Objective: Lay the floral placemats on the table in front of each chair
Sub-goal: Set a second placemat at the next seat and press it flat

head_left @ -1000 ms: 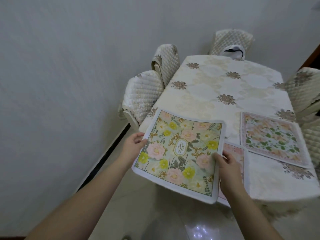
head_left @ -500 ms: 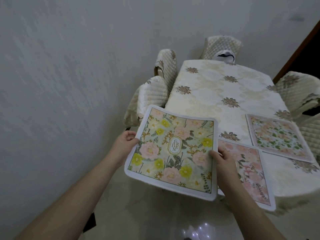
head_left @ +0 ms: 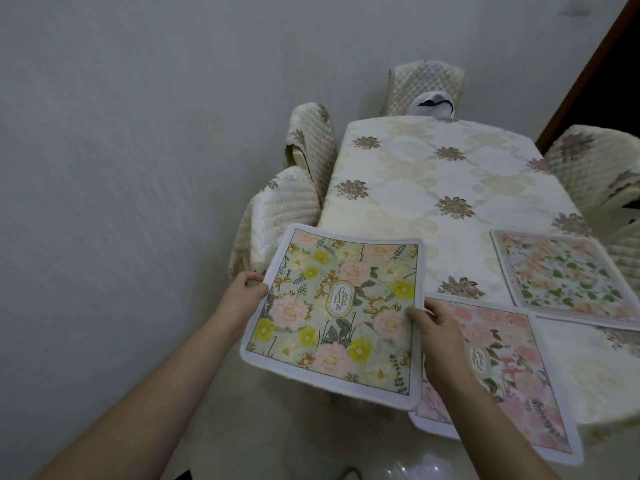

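Both hands, left hand (head_left: 242, 299) and right hand (head_left: 438, 327), fingers pinching yellow-and-pink floral placemat (head_left: 337, 315) marked "GARDEN", above near-left corner of cream floral-clothed table (head_left: 408, 188); quilted chairs (head_left: 277, 216) flank; pink floral placemat (head_left: 509, 362) adjacent.

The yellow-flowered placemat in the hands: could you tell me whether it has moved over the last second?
Yes: the yellow-flowered placemat shifted left off the pink placemat, towards the near left chair.

Plain grey wall (head_left: 138, 133), dark doorway (head_left: 616, 81).
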Available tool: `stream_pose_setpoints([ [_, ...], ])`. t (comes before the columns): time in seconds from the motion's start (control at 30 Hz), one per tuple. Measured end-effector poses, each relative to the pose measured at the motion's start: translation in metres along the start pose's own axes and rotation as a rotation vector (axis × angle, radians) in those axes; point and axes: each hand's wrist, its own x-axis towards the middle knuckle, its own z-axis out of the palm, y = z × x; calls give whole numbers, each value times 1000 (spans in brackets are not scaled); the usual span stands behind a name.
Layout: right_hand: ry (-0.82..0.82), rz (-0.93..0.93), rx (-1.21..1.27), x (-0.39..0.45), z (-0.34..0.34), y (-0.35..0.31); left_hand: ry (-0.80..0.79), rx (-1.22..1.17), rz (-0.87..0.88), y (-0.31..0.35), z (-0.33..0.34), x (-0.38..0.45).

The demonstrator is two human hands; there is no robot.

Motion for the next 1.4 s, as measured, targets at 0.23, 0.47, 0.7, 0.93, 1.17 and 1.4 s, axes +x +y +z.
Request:
stream_pose_setpoints([
  [0.23, 59, 44, 7, 39, 20, -3, 4, 67, 18, 44, 16, 43],
  [0.47, 169, 83, 11, 59, 28, -2, -130, 164, 7, 59, 35, 83],
  [0.7, 349, 38, 5, 71, 67, 2, -326, 214, 97, 79, 40, 149],
  [0.93, 507, 2, 74, 72, 132, 2, -496, 269, 226, 114, 21, 217],
  [1.17, 623, 10, 174, 69, 160, 4, -603, 344, 273, 132, 40, 254],
  [1.4, 703, 41, 268, 91, 146, 17, -662, 467, 357, 136, 100, 289],
])
